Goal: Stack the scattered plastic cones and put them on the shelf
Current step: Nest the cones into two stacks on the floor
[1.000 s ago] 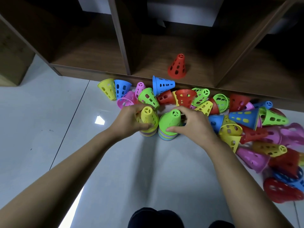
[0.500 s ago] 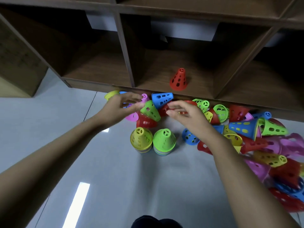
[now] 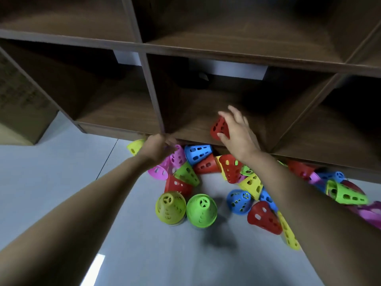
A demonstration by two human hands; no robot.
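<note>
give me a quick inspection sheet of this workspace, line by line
surface: grey floor, glossy
job's things: yellow-topped stack and green-topped stack upright side by side; loose cones lying along the wooden shelf; red cone tilted in its middle lower compartment
clutter: nothing seen
grippers: right hand on the red cone, grip unclear; left hand blurred, by a pink cone
cables: nothing seen
surroundings: cardboard box at far left

Far left of the left hand (image 3: 158, 148) I see a cardboard box (image 3: 20, 108). Grey tiled floor (image 3: 51, 178) lies beneath, with a glare strip (image 3: 91, 269).
</note>
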